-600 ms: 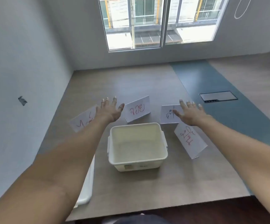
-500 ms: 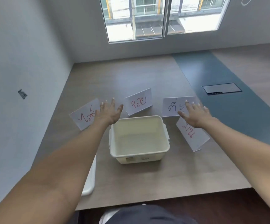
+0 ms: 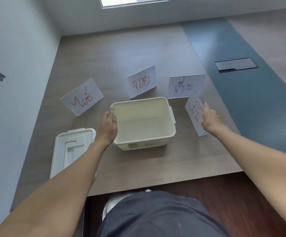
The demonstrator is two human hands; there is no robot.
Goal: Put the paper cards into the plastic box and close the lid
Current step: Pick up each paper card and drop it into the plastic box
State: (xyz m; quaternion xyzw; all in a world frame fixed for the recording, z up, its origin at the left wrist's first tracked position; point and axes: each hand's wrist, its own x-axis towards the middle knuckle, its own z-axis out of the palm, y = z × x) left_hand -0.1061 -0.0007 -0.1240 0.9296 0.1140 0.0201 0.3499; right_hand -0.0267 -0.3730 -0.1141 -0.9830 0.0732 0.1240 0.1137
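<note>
Open box [image 3: 144, 124] mid tabletop [image 3: 138, 48], nothing in it. Left hand [image 3: 109, 128] grips the box's left rim. Right hand [image 3: 210, 119] on the rightmost card [image 3: 194, 110], fingers on its face; grip can't be told. Three more cards [image 3: 142, 82] stand behind the box. Lid [image 3: 70, 147] lies flat left of the box.

— What sort of place is this?
— It looks like an office or meeting room. A long wood-grain table [image 3: 138, 53] runs to a plain pale wall [image 3: 19, 48], with a blue-grey strip [image 3: 241, 82] along its right side.
— Anything else?
— A flush black hatch [image 3: 235, 65] sits in that strip, and a window [image 3: 135, 0] is set in the far wall.
</note>
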